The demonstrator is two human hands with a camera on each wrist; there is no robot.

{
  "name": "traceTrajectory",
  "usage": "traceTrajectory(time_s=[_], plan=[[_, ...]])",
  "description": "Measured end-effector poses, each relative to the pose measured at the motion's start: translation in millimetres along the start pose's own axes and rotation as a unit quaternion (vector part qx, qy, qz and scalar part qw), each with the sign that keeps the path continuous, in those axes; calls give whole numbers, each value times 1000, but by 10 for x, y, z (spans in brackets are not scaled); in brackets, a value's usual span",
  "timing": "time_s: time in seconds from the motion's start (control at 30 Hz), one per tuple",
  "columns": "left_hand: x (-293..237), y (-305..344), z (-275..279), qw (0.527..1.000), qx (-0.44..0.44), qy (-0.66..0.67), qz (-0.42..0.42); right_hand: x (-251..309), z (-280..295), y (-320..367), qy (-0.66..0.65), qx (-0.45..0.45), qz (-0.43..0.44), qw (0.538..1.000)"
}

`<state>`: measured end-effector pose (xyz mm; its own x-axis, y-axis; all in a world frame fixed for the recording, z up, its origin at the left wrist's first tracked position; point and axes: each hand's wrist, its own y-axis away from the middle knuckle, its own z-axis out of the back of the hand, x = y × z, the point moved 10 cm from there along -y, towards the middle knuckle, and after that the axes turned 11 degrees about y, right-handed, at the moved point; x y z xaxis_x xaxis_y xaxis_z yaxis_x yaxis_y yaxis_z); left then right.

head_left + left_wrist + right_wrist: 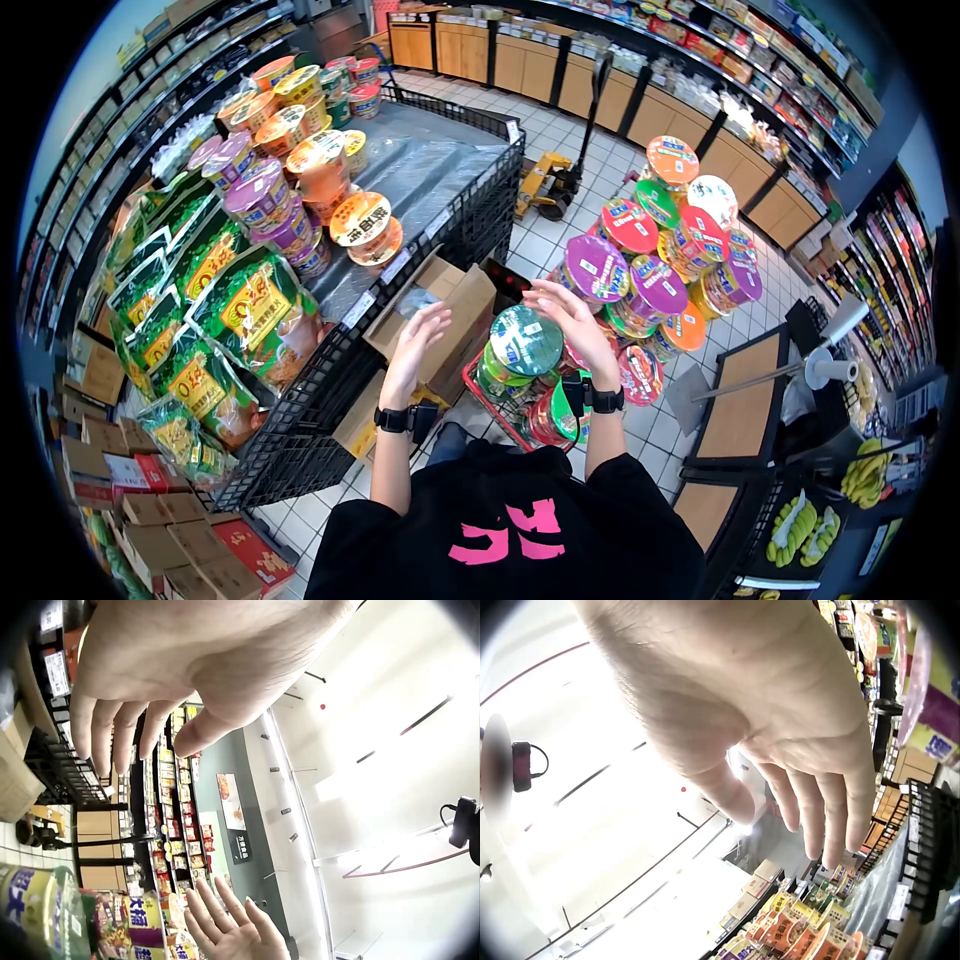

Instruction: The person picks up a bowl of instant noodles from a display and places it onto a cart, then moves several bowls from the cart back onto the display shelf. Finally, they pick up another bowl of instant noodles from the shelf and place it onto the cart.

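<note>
My left hand [412, 348] is raised beside the black display bin, fingers spread slightly and nothing in it. Opposite it, my right hand [580, 330] hovers at the edge of a stack of instant noodle tubs, overlapping them in the head view. Both palms face each other across a gap, and both wrist views show relaxed, extended fingers. Between and below the hands sits a noodle tub with a dark green lid [526, 341]. Just beyond the right fingers is a purple-lidded tub [596, 268]. These tubs are piled on a red-edged cart [478, 385] in front of me.
To the left, the black mesh bin [505, 170] bears orange-lidded noodle tubs [362, 222] and green snack bags [250, 305]. An opened cardboard box [462, 315] stands against it. A yellow pallet jack [548, 185] is farther ahead. Right, a wooden-panelled stand [740, 400] lies near bananas [795, 530].
</note>
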<state>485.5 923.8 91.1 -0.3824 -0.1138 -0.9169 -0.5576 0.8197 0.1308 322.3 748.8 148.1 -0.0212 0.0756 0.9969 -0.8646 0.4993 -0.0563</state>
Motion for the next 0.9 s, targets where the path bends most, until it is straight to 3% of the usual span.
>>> traceTrajectory(time_s=[0.27,0.57,0.77,0.9], plan=[[-291,65,693,997,-64,13,-28,-2,-723,-568,-22,44,8,999],[-550,-165,1457,994,-98,13,-43,-398,-1383,-1315,1,57,-14,998],[-647,-454,1892,991,-122,20,-45,-775,-1644,-1824,-7,36,-46,998],[-721,-638,2156,987,-147,18,-56,-1043,-1764,-2261,-3,-9,-13,1000]])
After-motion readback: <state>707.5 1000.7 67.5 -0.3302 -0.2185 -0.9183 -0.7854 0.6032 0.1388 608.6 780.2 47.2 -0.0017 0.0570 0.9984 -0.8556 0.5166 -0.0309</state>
